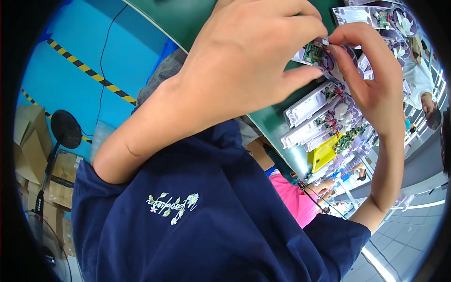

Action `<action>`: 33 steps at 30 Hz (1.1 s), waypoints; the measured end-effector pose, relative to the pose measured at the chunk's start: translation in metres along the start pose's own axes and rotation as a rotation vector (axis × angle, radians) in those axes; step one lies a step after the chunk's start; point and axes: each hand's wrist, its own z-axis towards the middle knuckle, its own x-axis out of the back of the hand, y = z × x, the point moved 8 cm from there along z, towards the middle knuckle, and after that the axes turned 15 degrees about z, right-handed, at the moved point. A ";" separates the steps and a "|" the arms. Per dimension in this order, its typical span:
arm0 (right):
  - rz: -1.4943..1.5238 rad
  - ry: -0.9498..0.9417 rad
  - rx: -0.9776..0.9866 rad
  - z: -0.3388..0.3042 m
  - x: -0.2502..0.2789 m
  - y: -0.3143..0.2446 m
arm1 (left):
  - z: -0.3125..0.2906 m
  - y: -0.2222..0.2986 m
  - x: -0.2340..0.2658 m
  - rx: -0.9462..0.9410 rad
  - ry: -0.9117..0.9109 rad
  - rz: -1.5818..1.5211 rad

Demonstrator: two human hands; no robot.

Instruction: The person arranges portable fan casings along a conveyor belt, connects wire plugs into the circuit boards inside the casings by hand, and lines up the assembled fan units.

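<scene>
Both hands meet over a white-lilac plastic half-shell of what looks like a small handheld fan, with a green circuit board and thin red and black wires in it. My left hand reaches across from the left, its fingertips and thumb curled round the shell's edges. Opposite it, my right hand has thumb and index finger closed at a small pale part beside the board. My fingers hide much of this shell. Just below lie similar open shells with boards and wires.
More shells with white fan blades fill the green table at upper right. A yellow tray lies beside loose circuit boards. A power screwdriver is at the table edge. Someone in pink sits nearby; cardboard boxes stand left.
</scene>
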 end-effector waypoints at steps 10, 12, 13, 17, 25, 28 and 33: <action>0.108 0.035 -0.011 -0.001 0.000 0.002 | 0.016 -0.014 -0.004 0.404 -0.425 -0.359; 0.054 0.012 0.082 0.001 -0.001 -0.005 | 0.009 -0.014 -0.009 0.248 -0.162 -0.248; 0.103 0.012 0.011 0.001 -0.001 -0.001 | 0.004 -0.008 0.002 0.091 0.097 -0.137; 0.151 0.010 -0.008 0.000 -0.002 0.004 | 0.007 -0.007 0.000 0.070 0.151 -0.185; 0.141 -0.014 -0.083 0.002 -0.005 0.007 | 0.005 -0.007 0.003 0.081 0.138 -0.079; 0.147 -0.003 -0.079 -0.001 -0.005 0.011 | 0.006 -0.006 0.002 0.078 0.112 -0.077; 0.143 0.013 -0.057 0.000 -0.006 0.009 | 0.003 -0.010 -0.006 0.081 0.222 -0.274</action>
